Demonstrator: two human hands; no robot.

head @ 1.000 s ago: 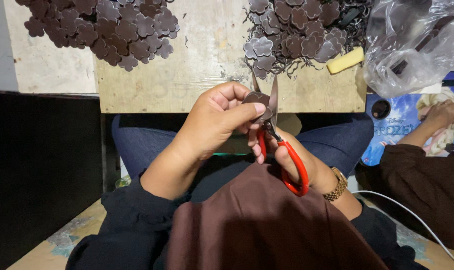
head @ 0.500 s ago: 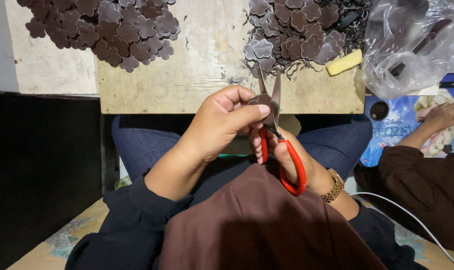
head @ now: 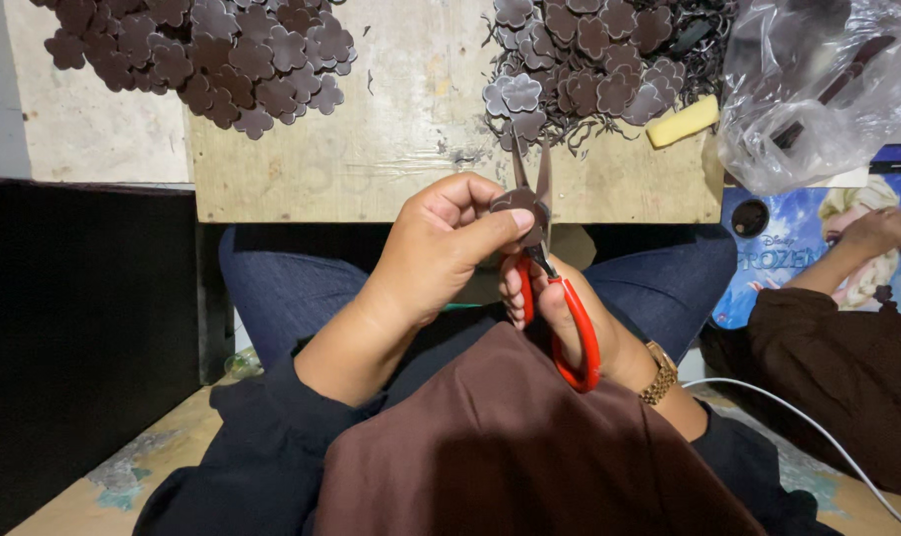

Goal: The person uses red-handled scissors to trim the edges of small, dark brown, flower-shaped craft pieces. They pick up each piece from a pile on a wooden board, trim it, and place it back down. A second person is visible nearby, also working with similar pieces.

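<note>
head view: left hand (head: 441, 253) pinches a flower piece (head: 518, 204) between open scissors (head: 545, 268), right hand (head: 560, 313) gripping handles; thumb nearby risks a nick.

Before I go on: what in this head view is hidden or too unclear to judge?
- Brown piece in the left hand: its outline, covered by thumb and fingers.
- Scissors: the cutting point, behind the piece; the right hand fills the red loops.
- Left pile and right pile of flower shapes: cut off by the top edge.
- Clear bag: contents blurred by glare.
</note>
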